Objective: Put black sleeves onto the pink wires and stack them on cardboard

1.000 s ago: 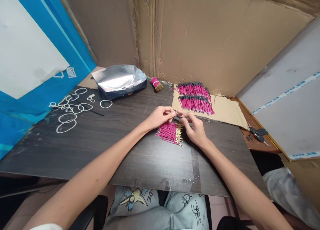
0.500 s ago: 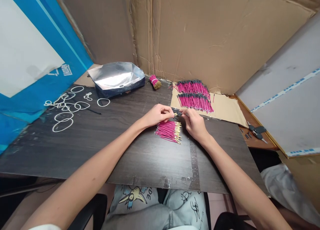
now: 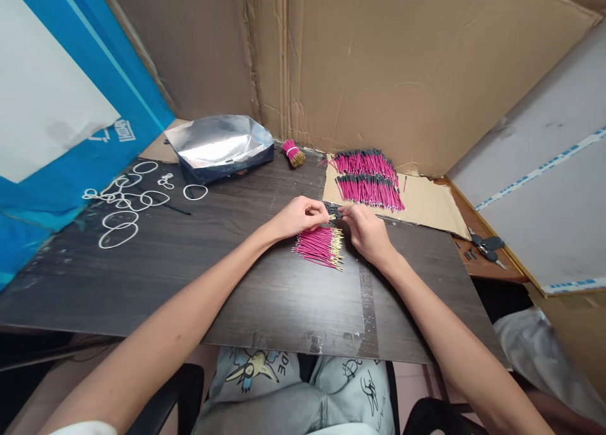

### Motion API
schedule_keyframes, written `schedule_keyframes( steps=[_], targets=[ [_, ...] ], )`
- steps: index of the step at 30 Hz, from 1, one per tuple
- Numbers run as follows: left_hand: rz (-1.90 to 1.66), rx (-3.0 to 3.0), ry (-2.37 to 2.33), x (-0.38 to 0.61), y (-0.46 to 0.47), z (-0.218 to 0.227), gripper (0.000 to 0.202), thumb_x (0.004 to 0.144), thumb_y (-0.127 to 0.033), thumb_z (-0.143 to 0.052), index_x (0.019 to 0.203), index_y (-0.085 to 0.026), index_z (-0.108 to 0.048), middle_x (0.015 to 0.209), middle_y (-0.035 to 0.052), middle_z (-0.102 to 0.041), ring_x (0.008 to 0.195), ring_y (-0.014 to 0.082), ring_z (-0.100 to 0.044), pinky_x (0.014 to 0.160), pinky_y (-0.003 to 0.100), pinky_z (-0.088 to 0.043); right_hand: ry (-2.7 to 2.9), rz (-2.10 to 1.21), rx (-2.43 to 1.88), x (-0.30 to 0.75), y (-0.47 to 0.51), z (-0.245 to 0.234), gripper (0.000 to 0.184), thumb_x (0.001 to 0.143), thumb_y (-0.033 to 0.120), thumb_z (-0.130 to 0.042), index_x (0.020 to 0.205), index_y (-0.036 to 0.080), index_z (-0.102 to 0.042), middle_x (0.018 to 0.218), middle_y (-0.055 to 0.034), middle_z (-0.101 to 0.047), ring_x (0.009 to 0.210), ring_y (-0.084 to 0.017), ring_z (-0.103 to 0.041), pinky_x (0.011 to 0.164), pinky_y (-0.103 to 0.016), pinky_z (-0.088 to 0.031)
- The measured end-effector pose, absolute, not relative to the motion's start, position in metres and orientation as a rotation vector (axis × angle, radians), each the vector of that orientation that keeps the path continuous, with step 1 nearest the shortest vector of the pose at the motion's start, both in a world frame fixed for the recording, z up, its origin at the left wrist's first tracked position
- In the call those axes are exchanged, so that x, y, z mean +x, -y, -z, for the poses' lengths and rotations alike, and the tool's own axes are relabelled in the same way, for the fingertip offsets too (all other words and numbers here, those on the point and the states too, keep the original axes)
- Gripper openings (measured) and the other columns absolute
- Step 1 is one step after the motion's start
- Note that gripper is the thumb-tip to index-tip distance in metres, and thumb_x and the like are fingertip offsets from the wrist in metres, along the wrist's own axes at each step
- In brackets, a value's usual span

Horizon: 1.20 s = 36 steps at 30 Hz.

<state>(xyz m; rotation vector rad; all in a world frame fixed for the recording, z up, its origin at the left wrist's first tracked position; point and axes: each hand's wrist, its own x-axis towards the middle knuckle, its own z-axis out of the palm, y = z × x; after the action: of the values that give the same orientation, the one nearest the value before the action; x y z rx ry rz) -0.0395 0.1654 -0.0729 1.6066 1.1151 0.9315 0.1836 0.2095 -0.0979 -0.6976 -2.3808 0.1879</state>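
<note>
My left hand (image 3: 303, 217) is closed in a pinch above the table, with gold-tipped pink wires between its fingers; only their ends show. Facing it across a small gap, my right hand (image 3: 365, 230) pinches a tiny black sleeve, partly hidden by the fingertips. More small black sleeves (image 3: 334, 209) lie between and behind the hands, at the cardboard's near edge. Just below my left hand, a row of loose pink wires (image 3: 315, 247) lies on the table, gold terminals (image 3: 337, 249) to the right.
Pink wires with black ends (image 3: 369, 192) lie in two rows on a cardboard sheet (image 3: 430, 201). A tied wire bundle (image 3: 293, 154) and a silver-lined bag (image 3: 227, 144) stand at the back. White rubber bands (image 3: 120, 220) lie left; cutters (image 3: 487, 245) lie right.
My hands hold nearly the same pose, with only slight finger movement at the tips. The view has shifted very slightly.
</note>
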Motion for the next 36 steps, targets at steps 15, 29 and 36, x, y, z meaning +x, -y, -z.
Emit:
schedule_keyframes(
  steps=[15, 29, 36],
  targets=[
    [-0.901, 1.694, -1.106, -0.0406, -0.1664, 0.0766, 0.021, 0.086, -0.028, -0.063, 0.07, -0.014, -0.064, 0.058, -0.0016, -0.051, 0.054, 0.0083, -0.043, 0.054, 0.024, -0.032, 2.383, -0.261, -0.765, 0.1847, -0.2091, 0.1014, 0.013, 0.106, 0.025, -0.04, 0.105, 0.023, -0.053, 0.102, -0.0103, -0.067, 0.095, -0.026, -0.064, 0.08, -0.035, -0.05],
    [-0.897, 1.689, -1.13, -0.0403, -0.1675, 0.0797, 0.021, 0.086, -0.03, -0.063, 0.073, -0.013, -0.065, 0.06, -0.0013, -0.05, 0.055, 0.0079, -0.041, 0.053, 0.023, -0.031, 2.412, -0.254, -0.756, 0.1849, -0.2072, 0.099, 0.012, 0.106, 0.026, -0.041, 0.105, 0.023, -0.053, 0.099, -0.0093, -0.067, 0.09, -0.025, -0.064, 0.075, -0.033, -0.046],
    [-0.895, 1.722, -1.163, -0.0389, -0.1676, 0.0798, 0.024, 0.086, -0.034, -0.064, 0.073, -0.013, -0.065, 0.06, -0.0019, -0.049, 0.055, 0.0081, -0.039, 0.053, 0.023, -0.029, 2.382, -0.314, -0.769, 0.1837, -0.2065, 0.1003, 0.013, 0.106, 0.031, -0.045, 0.101, 0.024, -0.055, 0.094, -0.0068, -0.068, 0.082, -0.023, -0.064, 0.071, -0.032, -0.045]
  ],
)
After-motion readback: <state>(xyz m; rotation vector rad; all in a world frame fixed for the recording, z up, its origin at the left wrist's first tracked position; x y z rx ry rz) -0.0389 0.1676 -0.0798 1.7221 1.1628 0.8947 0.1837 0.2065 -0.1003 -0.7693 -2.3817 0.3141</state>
